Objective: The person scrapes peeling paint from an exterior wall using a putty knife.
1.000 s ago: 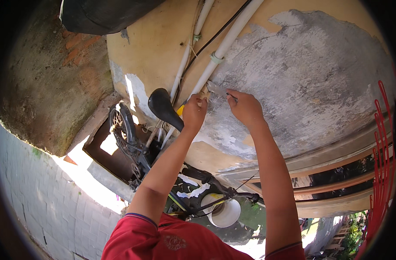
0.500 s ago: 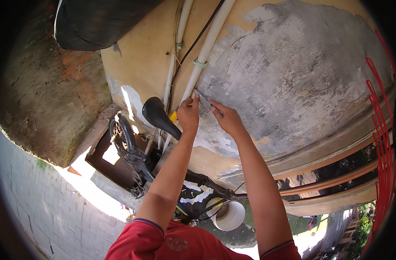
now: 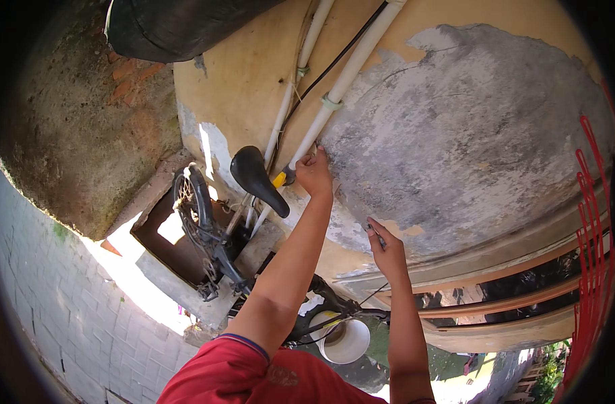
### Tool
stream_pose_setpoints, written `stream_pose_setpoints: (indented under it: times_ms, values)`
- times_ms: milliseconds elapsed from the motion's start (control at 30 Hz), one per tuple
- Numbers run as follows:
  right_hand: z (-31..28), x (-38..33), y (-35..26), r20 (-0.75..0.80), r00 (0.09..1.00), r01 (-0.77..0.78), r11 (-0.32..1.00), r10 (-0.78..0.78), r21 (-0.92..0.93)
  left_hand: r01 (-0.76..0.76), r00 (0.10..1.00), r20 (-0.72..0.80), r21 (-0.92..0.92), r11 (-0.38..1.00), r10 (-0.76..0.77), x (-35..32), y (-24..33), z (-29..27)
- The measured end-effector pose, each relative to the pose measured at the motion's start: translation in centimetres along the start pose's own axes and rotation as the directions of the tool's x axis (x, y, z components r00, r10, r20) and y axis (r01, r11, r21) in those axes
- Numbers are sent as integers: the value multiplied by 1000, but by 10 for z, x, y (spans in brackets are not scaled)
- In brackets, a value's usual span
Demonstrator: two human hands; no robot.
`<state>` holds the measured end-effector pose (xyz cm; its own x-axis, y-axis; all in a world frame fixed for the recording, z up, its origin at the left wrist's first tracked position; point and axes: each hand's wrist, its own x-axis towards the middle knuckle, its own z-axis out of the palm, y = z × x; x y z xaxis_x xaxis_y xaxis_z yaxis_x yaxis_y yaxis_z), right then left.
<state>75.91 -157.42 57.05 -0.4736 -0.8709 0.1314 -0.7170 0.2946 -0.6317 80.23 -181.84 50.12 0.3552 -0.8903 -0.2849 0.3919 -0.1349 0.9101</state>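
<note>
My left hand [image 3: 314, 174] is raised to the wall beside a thick white pipe [image 3: 356, 64], its fingers closed in a pinch. Whatever they may hold is too small to make out. Just left of that hand, a yellow and dark piece [image 3: 279, 180] shows against the pipe, close to a black bicycle saddle [image 3: 257, 178]; I cannot tell its kind. Lower and to the right, my right hand [image 3: 390, 254] is closed around a small greyish thing [image 3: 371, 227], apart from the left hand. Its kind is not clear. Bare grey plaster [image 3: 455, 141] spreads behind both hands.
The bicycle's dark wheel [image 3: 194, 202] and frame stand below the saddle. A white bucket [image 3: 346, 342] sits near my body. A thinner pipe [image 3: 280, 111] and a black cable [image 3: 334, 60] run along the wall. Red looped strands [image 3: 593, 222] hang at the right.
My right hand has moved down and right, away from my left hand. The left hand remains by the pipe, fingers still pinched. The view has shifted slightly.
</note>
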Motion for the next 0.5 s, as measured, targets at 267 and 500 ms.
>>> stream_pose_setpoints:
  times_ms: [267,500]
  values:
    - [-13,-75,48,-21,987,-160,986,161,48,-108,989,92,-66,992,114,-4,-1,-10]
    - [-10,-92,45,-16,976,-214,972,217,92,-539,842,256,362,760,475,6,-2,-31]
